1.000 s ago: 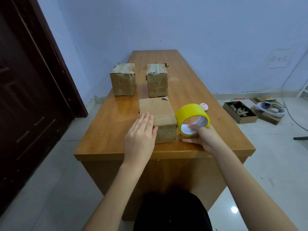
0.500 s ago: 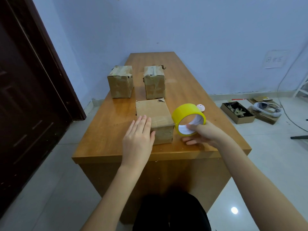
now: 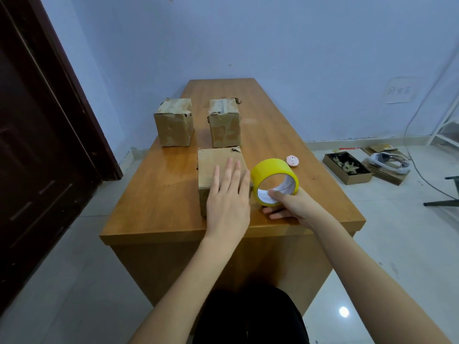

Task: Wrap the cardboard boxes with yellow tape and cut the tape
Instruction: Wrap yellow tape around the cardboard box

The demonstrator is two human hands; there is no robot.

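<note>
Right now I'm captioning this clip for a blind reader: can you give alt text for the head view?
A person's left hand lies flat on a cardboard box near the front edge of a wooden table, while the right hand grips a yellow tape roll beside it. Two more boxes stand farther back.

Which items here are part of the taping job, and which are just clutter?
Job:
- near cardboard box, left hand flat on top
- yellow tape roll, right hand gripping it
- two far boxes

Lying about:
- small pink round thing on the table
- open floor box of scraps
- white headset on flat cardboard
- dark door
</note>
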